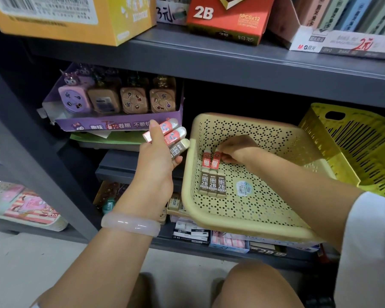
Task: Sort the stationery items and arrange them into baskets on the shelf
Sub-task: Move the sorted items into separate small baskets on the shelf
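A dark grey metal shelf unit (231, 63) fills the view, its upper board carrying an orange cardboard box (60, 18), a red "2B" carton (227, 18) and a white display box of pastel packs (342, 25). On the lower level, at left, a purple cardboard display tray (120, 125) holds small cube-shaped sharpeners in lilac and tan.

A beige perforated plastic basket (253, 218) sits tilted, its near rim jutting out past the shelf edge. Just beside it on the right stands a yellow slotted plastic basket (353, 147). Inside the beige basket three brown "2B" lead cases (212, 184) lie side by side, touching, and two red lead cases (211, 161) lie just above them in a second row. A round sticker (243, 188) is stuck on the basket floor nearby.

The right hand (238, 150) reaches into the basket, fingers curled and pinching the top of the right-hand red case. The left hand (158, 156), with a pale pink bangle (130, 223) on its wrist, hovers just left of the basket rim and grips a small fan of cases (176, 138): two red-and-white ones and one brown one.

Below, more boxed stationery (209, 236) lies on the lowest shelf.
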`<state>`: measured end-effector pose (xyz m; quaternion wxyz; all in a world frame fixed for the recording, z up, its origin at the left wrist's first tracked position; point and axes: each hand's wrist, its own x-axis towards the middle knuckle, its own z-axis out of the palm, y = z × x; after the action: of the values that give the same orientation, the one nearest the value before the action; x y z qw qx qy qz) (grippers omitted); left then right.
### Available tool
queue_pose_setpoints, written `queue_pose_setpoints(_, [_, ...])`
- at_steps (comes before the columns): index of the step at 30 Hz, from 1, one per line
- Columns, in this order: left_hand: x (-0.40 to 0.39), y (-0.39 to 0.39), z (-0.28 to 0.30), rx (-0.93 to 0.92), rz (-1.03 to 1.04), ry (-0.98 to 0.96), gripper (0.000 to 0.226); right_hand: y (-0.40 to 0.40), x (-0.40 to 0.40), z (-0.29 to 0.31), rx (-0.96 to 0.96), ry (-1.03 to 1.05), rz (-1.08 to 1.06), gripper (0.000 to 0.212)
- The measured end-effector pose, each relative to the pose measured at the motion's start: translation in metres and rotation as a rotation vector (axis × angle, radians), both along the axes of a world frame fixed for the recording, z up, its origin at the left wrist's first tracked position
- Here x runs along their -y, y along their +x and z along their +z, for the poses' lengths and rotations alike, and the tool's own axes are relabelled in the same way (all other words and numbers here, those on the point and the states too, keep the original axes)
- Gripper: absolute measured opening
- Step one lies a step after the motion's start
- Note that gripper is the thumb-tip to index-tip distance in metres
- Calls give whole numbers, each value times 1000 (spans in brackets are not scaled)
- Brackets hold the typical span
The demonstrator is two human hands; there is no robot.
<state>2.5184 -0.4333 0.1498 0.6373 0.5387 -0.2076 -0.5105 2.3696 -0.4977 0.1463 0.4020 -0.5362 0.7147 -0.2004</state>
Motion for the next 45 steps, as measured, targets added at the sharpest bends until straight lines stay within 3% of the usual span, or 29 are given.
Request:
queue_pose_setpoints(8, [-5, -2, 3, 0, -23, -11, 36, 1, -6, 13, 138, -18, -29, 27])
queue_pose_setpoints(12, [-8, -5, 6, 11, -14, 10, 45, 10, -25, 32, 438, -190, 214, 12])
queue_pose_setpoints(16, [-10, -6, 8, 19, -24, 23, 51, 29, -40, 41, 444, -282, 410, 6])
queue_pose_setpoints(23, [-12, -5, 10, -10, -21, 37, 51, 32, -43, 39, 465, -323, 315, 10])
queue_pose_setpoints(27, [-10, -3, 8, -21, -14, 44, 51, 8, -29, 42, 633, -306, 83, 13])
queue_pose_setpoints(32, [-7, -4, 6, -24, -4, 51, 49, -21, -6, 23, 362, -265, -120, 12])
queue_pose_setpoints(39, [-4, -4, 4, -11, 3, 58, 46, -19, 10, -7, 37, -16, -63, 10])
queue_pose_setpoints(45, [-1, -4, 4, -3, 10, 60, 48, -9, 10, -8, -7, 62, -51, 12])
